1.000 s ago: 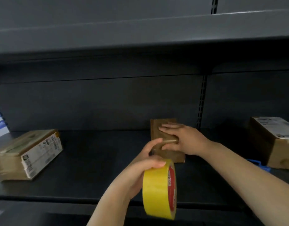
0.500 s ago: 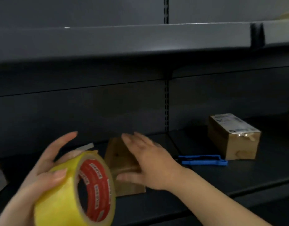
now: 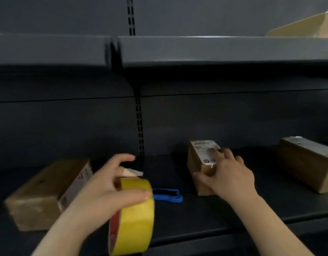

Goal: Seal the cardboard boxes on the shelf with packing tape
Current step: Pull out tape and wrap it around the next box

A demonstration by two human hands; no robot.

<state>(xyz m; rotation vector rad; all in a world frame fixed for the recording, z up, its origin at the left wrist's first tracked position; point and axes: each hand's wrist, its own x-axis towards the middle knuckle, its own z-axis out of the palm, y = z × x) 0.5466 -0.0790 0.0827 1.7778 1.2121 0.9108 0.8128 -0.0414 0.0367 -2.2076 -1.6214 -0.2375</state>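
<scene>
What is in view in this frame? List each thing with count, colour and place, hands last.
Cardboard boxes on the lower shelf: three, brown; left box, middle box with a white label on top, right box.
Box on the upper shelf: one, tan, top right corner, partly out of frame.
Tape roll: one, yellow with a red core, lower centre.
Blue plastic tool: one, on the lower shelf between the left and middle boxes.
Shelving: dark grey metal, two shelves.
Left hand: grips the tape roll, with the loose tape end by the fingers.
Right hand: rests on the middle box.
</scene>
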